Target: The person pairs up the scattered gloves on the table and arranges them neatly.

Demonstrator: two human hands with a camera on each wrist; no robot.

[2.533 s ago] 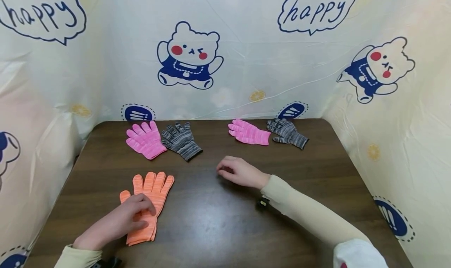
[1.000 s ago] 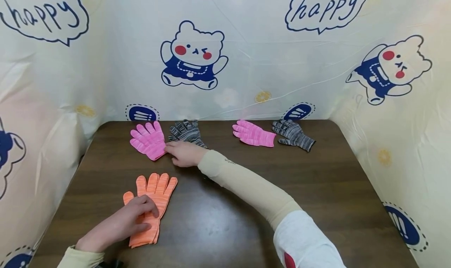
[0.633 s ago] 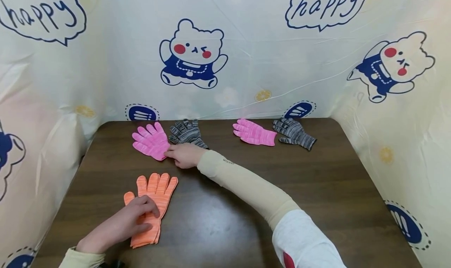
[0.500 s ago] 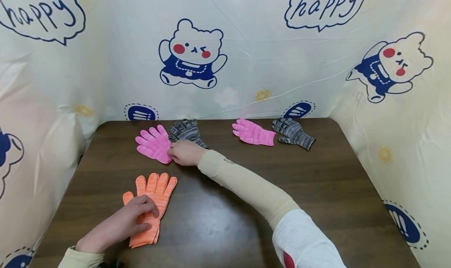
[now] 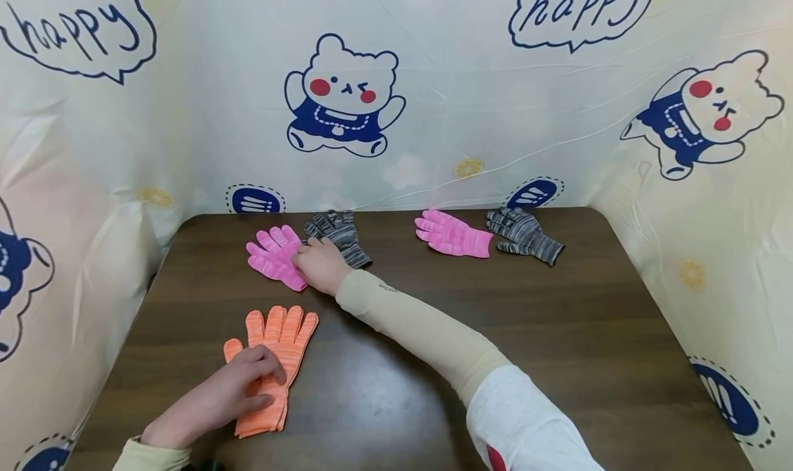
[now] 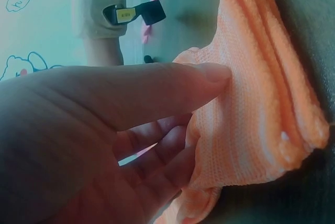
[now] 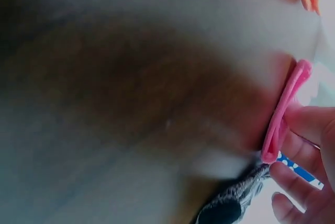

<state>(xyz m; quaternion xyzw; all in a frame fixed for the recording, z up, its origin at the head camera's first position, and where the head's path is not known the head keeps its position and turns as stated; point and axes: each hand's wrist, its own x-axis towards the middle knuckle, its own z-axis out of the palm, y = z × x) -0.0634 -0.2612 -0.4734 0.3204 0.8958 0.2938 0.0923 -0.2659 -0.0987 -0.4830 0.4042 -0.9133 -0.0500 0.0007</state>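
Note:
My left hand (image 5: 238, 386) rests on an orange pair of knitted gloves (image 5: 290, 340), stacked with fingers pointing away. In the left wrist view my thumb lies against the fabric near the stacked cuffs (image 6: 256, 77). Farther back, my right hand (image 5: 322, 266) pinches the cuff edge of a pink glove (image 5: 275, 254). That cuff (image 7: 285, 111) sits between thumb and finger in the right wrist view. Just beyond the hand lies a grey striped glove (image 5: 337, 233), partly covered by it.
A second pink glove (image 5: 452, 233) and another grey striped glove (image 5: 526, 237) lie side by side at the back right of the brown table (image 5: 557, 333). A printed curtain (image 5: 446, 99) encloses the table's back and sides.
My right hand has reached left to the near pink glove and dragged it rightward, closer to the grey glove. The left hand stays on the orange gloves.

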